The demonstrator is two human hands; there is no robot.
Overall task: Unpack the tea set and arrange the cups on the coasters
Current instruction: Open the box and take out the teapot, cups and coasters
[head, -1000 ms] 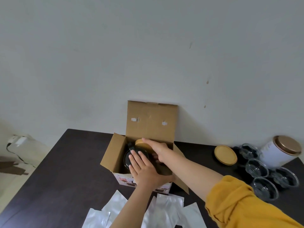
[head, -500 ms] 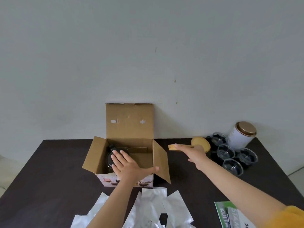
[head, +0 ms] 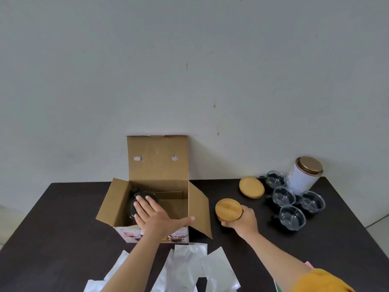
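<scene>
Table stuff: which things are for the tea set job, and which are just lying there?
For the job: box; teapot inside it; coaster in the right hand; second coaster; four glass cups; left hand on the box.

Just lying about: silver pouches; tin; green leaflet.

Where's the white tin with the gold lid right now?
In the head view the tin stands at the table's far right corner by the wall, just behind the four glass cups.
</scene>
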